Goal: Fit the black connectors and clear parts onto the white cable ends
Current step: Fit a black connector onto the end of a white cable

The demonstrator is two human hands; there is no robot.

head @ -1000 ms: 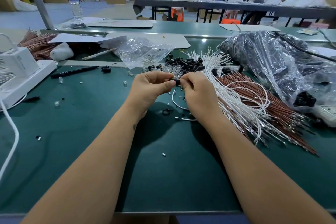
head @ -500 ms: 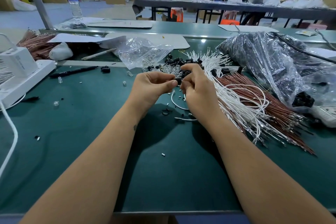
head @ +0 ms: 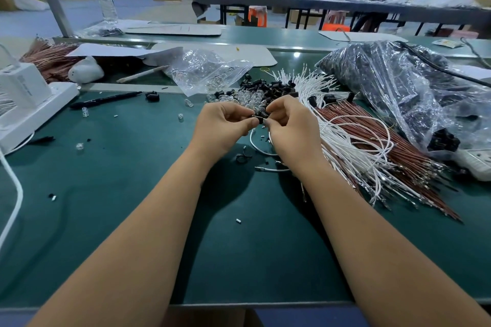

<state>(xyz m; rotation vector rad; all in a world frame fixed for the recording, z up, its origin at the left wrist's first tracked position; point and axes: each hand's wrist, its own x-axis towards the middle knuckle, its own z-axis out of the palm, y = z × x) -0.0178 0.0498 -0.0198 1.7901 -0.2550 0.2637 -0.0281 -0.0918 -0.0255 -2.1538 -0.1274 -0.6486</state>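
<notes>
My left hand (head: pixel 223 125) and my right hand (head: pixel 292 127) meet fingertip to fingertip over the green mat, both pinching one small black connector (head: pixel 259 117). A white cable (head: pixel 259 147) loops down from it under my right hand. Just behind the hands lies a heap of black connectors (head: pixel 268 86) mixed with clear parts (head: pixel 245 97). A fan of white cables (head: pixel 342 138) lies to the right over brown wires (head: pixel 372 141).
A clear bag of parts (head: pixel 204 71) lies behind the heap and a big plastic bag of black pieces (head: pixel 403 87) at the right. A white power strip (head: pixel 29 106) and a black pen (head: pixel 103 99) are at the left. Loose bits dot the green mat (head: pixel 119 180).
Both hands rose slightly toward the parts heap. My right fingers have shifted on the connector, and the fingertips stay pressed together.
</notes>
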